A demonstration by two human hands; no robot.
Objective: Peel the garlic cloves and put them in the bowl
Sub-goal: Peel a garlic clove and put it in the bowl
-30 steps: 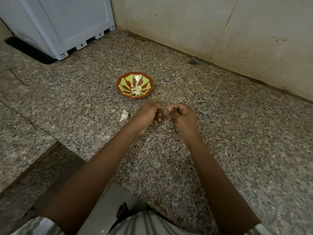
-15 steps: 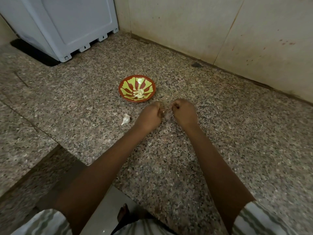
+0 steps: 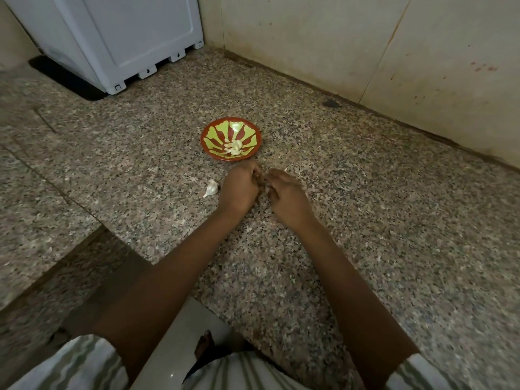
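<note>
Nearest: our striped sleeves (image 3: 78,364) frame the bottom edge, and a bare foot (image 3: 204,344) rests on the pale floor (image 3: 180,327) below the worktop's edge.
Worktop (image 3: 365,220): speckled granite, carrying everything that follows.
Left hand (image 3: 239,187): knuckles up, fingers curled in, tips meeting those of the other hand.
Right hand (image 3: 284,192): likewise curled, just beside the left; the fingertips hide the spot between them, so we cannot tell what, if anything, the two hands pinch.
Pale scrap (image 3: 286,169): a whitish sliver just past our right hand, too small to name.
Unpeeled garlic (image 3: 211,188): lies on the worktop just left of our left hand, apart from it, pointed end toward us.
Bowl (image 3: 216,133): red with green stripes, just beyond both hands, touching neither.
Peeled cloves (image 3: 234,148): a small heap in the bowl's near half.
Farthest: a stained wall (image 3: 309,38) along the back, and a white appliance (image 3: 126,32) at the far left.
</note>
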